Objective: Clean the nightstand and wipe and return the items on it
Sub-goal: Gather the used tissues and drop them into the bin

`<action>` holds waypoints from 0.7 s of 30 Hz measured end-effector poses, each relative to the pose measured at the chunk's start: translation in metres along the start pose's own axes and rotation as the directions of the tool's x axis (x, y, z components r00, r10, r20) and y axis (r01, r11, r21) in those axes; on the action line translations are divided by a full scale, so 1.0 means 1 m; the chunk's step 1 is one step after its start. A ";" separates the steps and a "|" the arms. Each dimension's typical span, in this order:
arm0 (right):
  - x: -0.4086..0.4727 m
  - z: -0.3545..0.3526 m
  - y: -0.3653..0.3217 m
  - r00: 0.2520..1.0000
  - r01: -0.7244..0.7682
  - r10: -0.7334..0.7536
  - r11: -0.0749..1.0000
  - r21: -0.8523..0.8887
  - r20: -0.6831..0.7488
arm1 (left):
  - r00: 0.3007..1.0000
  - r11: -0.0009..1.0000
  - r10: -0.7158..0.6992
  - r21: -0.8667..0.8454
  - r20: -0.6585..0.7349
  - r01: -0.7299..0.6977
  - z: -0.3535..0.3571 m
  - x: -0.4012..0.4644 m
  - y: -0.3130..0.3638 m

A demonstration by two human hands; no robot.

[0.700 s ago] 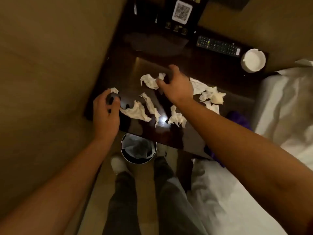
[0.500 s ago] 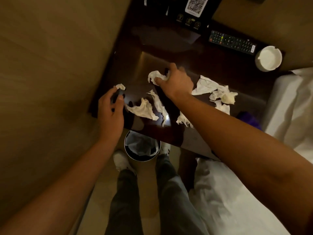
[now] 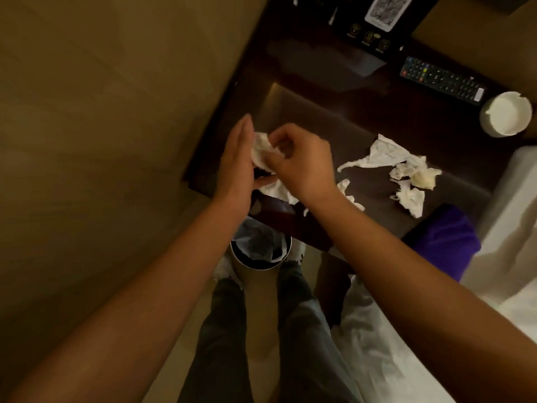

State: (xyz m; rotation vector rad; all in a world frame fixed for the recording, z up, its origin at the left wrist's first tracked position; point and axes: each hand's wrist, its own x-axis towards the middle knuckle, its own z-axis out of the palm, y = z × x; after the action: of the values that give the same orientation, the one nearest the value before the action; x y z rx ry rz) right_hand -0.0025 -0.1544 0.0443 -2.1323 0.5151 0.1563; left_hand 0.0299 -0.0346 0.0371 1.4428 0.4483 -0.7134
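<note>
Crumpled white tissue scraps litter the dark nightstand point(image 3: 334, 120). My left hand point(image 3: 236, 167) and my right hand point(image 3: 302, 161) meet over its near left part, pressing a wad of tissue point(image 3: 260, 149) between them. My left palm is flat against the wad with its fingers straight; my right fingers pinch it. More tissue point(image 3: 276, 189) hangs or lies just under my hands. Another heap of tissue scraps point(image 3: 404, 170) lies to the right. At the back stand a black remote point(image 3: 441, 80), a white ashtray point(image 3: 507, 114) and a QR-code sign point(image 3: 388, 8).
A round bin point(image 3: 260, 251) with a liner stands on the floor below the nightstand's front edge, between my feet. A purple cloth point(image 3: 444, 242) lies at the right by the white bedding point(image 3: 508, 199). A tan wall runs along the left.
Both hands came together from apart: my right hand carried its tissue left to my left hand, gathering scraps from the middle of the nightstand. The camera shifted closer.
</note>
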 end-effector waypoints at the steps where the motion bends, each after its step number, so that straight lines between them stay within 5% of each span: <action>1: -0.008 0.006 -0.007 1.000 0.014 -0.014 1.000 0.011 0.023 | 1.000 1.000 -0.015 -0.023 0.000 0.015 0.003 -0.001 0.001; 6: -0.031 0.024 -0.022 0.990 0.019 -0.053 0.968 0.249 0.133 | 0.962 0.982 -0.110 -0.178 -0.250 0.066 -0.012 0.002 -0.002; 9: -0.027 0.025 -0.020 0.997 0.031 -0.047 0.960 0.277 0.054 | 0.942 0.942 -0.220 -0.305 -0.255 0.138 -0.036 0.006 -0.005; 12: 0.001 0.033 -0.009 0.999 -0.011 0.014 0.999 0.052 -0.051 | 0.922 0.932 -0.282 -0.304 -0.265 0.198 -0.053 0.004 -0.011; 15: 0.032 0.048 -0.003 0.999 -0.015 0.027 0.966 -0.259 0.046 | 0.930 0.941 -0.268 -0.275 -0.251 0.197 -0.062 -0.001 -0.018; 21: 0.054 0.080 0.002 0.984 0.134 -0.050 0.841 -0.525 0.172 | 0.931 0.951 -0.267 -0.223 -0.249 0.213 -0.071 -0.001 -0.024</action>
State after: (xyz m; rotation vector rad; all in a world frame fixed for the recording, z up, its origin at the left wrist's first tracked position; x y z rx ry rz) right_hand 0.0517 -0.1072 -0.0197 -2.6589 0.2940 0.4512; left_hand 0.0225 0.0358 0.0128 1.3198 0.9018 -0.6444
